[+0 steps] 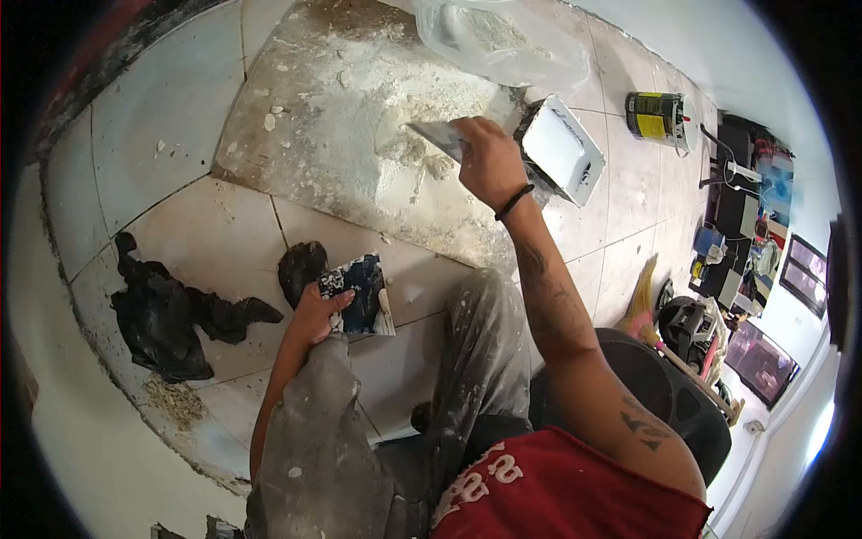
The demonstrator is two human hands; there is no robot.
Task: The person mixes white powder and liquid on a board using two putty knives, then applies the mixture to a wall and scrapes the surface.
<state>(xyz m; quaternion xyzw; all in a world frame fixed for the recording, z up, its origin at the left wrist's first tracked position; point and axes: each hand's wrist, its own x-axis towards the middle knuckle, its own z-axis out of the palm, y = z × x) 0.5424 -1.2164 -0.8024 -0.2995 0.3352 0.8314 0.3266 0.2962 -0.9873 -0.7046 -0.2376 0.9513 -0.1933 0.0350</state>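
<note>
My right hand (492, 162) is closed on a putty knife (438, 138), its metal blade lying over a heap of off-white powder (409, 148). The powder is spread across a plaster-stained board (310, 171) on the floor. Near my knee, my left hand (319, 314) grips a dark blue flat plate (362, 301) smeared with white plaster, thumb on top and fingers hidden beneath. Just right of my right hand stands a tray (564, 148) with a white inside and dark marks.
A clear plastic bag (503, 40) with powder lies beyond the board. A paint bucket (660, 117) rests on its side at the right. Black crumpled plastic (166, 314) lies at left; a broom (642, 301) and black chair (620, 377) are at right.
</note>
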